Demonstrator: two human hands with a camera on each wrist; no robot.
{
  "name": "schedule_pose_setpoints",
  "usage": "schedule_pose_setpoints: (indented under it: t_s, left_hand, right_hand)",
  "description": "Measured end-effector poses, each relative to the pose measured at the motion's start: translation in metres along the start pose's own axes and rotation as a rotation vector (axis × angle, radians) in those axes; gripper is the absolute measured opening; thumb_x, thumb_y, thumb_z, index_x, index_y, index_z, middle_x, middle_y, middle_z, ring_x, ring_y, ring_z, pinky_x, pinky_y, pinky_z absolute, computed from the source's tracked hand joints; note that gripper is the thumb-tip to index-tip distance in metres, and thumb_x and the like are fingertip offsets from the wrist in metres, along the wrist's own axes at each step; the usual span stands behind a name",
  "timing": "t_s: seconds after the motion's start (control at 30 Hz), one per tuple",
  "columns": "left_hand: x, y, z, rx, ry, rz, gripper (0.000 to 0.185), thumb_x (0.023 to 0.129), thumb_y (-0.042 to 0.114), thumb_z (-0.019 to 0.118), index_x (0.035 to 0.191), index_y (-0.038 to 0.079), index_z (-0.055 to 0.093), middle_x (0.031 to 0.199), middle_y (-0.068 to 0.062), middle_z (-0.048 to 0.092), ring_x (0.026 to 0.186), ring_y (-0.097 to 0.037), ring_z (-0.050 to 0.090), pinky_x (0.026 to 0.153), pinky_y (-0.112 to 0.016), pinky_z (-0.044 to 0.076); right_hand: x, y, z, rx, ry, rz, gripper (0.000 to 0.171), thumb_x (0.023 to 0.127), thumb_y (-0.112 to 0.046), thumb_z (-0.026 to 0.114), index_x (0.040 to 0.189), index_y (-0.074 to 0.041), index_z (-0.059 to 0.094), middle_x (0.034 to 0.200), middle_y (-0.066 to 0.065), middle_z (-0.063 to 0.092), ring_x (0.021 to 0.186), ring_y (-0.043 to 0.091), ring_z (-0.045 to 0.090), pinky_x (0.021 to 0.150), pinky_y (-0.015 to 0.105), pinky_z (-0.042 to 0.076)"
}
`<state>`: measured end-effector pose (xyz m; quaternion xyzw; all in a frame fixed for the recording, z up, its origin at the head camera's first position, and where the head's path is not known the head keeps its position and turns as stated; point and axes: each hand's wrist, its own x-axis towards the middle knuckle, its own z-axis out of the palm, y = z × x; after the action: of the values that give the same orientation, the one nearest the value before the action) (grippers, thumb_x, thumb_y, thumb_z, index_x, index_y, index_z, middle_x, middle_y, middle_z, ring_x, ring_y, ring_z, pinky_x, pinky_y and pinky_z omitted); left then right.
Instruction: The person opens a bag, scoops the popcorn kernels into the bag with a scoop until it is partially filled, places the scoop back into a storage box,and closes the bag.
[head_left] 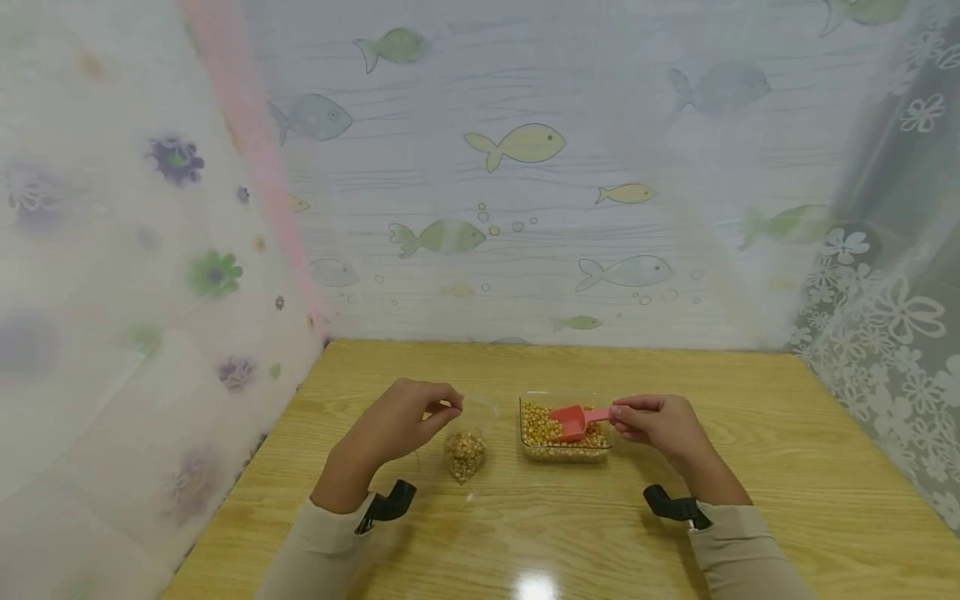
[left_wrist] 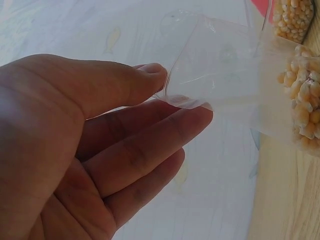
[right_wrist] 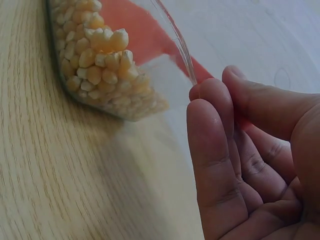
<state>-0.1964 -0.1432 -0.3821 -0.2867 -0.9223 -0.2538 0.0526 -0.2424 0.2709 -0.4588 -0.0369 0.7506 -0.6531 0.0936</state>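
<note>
My left hand (head_left: 408,421) pinches the rim of a clear plastic bag (left_wrist: 225,65) between thumb and fingers. Corn kernels (head_left: 465,450) fill the bag's lower part, and the bag's mouth stands open. To its right is a rectangular glass container (head_left: 566,452) holding yellow corn kernels (right_wrist: 95,65). My right hand (head_left: 663,425) grips the handle of a red scoop (head_left: 572,422) between thumb and fingers at the container's right side. The scoop's bowl lies on the kernels inside the container. In the right wrist view the red scoop (right_wrist: 145,32) is partly behind the glass.
Both things stand on a light wooden table (head_left: 495,533). A pale curtain with fish prints (head_left: 525,208) hangs behind the table, and a flowered curtain (head_left: 172,350) runs along its left side. A black wrist camera (head_left: 390,502) sits on the left sleeve.
</note>
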Motion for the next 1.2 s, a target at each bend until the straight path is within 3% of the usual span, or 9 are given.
schedule_pose_setpoints:
  t_s: [0.6, 0.97, 1.2]
  left_hand:
    - [-0.002, -0.003, 0.002, -0.039, -0.02, -0.024, 0.009, 0.103, 0.019, 0.067, 0.108, 0.026, 0.072, 0.114, 0.003, 0.075, 0.1, -0.014, 0.076, 0.081, -0.033, 0.061]
    - [-0.002, -0.004, 0.003, -0.054, -0.07, -0.114, 0.023, 0.105, 0.019, 0.065, 0.126, 0.025, 0.07, 0.125, 0.0, 0.073, 0.105, -0.02, 0.074, 0.085, -0.038, 0.061]
    - [-0.001, -0.004, 0.006, -0.039, -0.027, -0.058, 0.012, 0.103, 0.017, 0.067, 0.109, 0.025, 0.073, 0.109, 0.006, 0.074, 0.097, -0.015, 0.076, 0.081, -0.033, 0.061]
  right_hand:
    - [0.001, 0.01, -0.008, 0.16, 0.007, 0.094, 0.043, 0.1, -0.017, 0.071, 0.134, 0.009, 0.063, 0.095, -0.001, 0.079, 0.085, 0.008, 0.076, 0.078, 0.025, 0.063]
    - [-0.002, 0.008, -0.011, 0.249, -0.022, 0.079, 0.042, 0.101, -0.017, 0.069, 0.134, 0.008, 0.063, 0.095, -0.001, 0.079, 0.087, 0.007, 0.076, 0.08, 0.024, 0.063]
    - [-0.001, 0.005, -0.01, 0.281, -0.018, 0.067, 0.018, 0.101, -0.015, 0.07, 0.115, -0.006, 0.077, 0.093, -0.002, 0.079, 0.086, 0.007, 0.076, 0.08, 0.024, 0.062]
